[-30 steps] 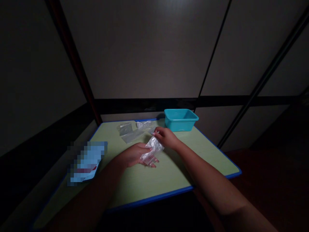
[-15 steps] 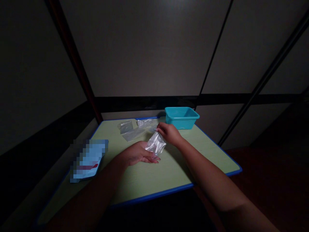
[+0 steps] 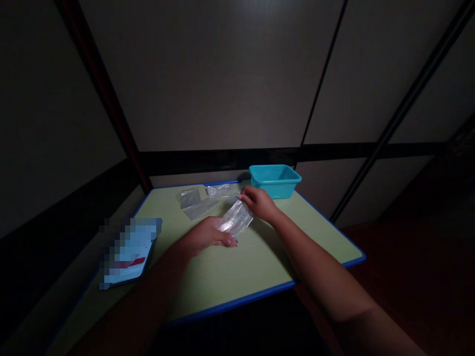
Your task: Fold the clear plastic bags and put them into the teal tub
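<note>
Between my two hands a clear plastic bag (image 3: 236,217) is stretched out above the table. My left hand (image 3: 211,235) grips its lower end, with the thumb on top and the fingers beneath. The upper end is pinched by my right hand (image 3: 257,201), thumb against fingers. Behind the hands, more clear plastic bags (image 3: 198,207) lie flat on the tabletop, and a crumpled clear bag (image 3: 218,190) rests near the back edge. Just past my right hand stands a turquoise plastic basin (image 3: 276,188).
The light green table (image 3: 237,282) has a blue rim. A light blue, partly pixelated flat object (image 3: 135,252) lies at its left side. Directly behind the table rise dark panelled doors (image 3: 222,89).
My left hand has drawn a little left and away from my right hand, so the bag is pulled longer and straighter. The view has shifted slightly.
</note>
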Available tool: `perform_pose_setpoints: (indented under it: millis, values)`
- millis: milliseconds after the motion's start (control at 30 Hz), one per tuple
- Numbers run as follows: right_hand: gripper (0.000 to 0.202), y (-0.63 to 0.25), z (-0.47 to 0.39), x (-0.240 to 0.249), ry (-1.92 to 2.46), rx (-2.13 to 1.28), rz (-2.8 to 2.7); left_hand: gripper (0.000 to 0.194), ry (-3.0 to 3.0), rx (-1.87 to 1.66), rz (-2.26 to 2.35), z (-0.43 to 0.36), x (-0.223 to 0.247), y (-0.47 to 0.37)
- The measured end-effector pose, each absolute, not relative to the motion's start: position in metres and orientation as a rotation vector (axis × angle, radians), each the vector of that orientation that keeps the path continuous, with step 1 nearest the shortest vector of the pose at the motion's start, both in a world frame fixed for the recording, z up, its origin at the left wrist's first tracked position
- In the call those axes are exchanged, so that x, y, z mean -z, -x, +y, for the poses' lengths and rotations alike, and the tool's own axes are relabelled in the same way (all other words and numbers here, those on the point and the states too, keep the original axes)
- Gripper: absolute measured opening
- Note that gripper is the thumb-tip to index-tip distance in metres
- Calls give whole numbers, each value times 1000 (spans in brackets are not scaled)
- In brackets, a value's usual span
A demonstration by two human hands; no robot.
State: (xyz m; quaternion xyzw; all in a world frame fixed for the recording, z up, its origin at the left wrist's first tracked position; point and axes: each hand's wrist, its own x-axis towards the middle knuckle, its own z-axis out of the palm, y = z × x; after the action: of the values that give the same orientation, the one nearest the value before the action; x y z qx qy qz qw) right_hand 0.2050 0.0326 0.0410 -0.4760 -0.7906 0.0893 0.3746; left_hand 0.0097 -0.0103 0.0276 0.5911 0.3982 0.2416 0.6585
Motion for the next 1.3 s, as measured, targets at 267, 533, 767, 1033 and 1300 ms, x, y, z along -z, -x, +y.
perform_pose_setpoints:
  millis: [267, 533, 767, 1033, 1300]
  values:
    - [24, -207, 30, -44, 1548, -7, -2103, 33, -1299, -556, 956, -6, -24, -8]
    - [28, -210, 26, -53, 1556, 63, -2140, 45, -1321, -635, 1070, -2, -22, -7]
    - [33, -236, 1, -73, 1686, 212, -2163, 55, -1272, -691, 1116, -6, -25, -7]
    - [32, -328, -57, -80, 1913, 301, -2107, 34, -1263, -1054, 1280, 5, -27, -20]
    - [28, -383, -95, -73, 1965, 201, -1990, 35, -1349, -890, 1431, 58, -66, -109]
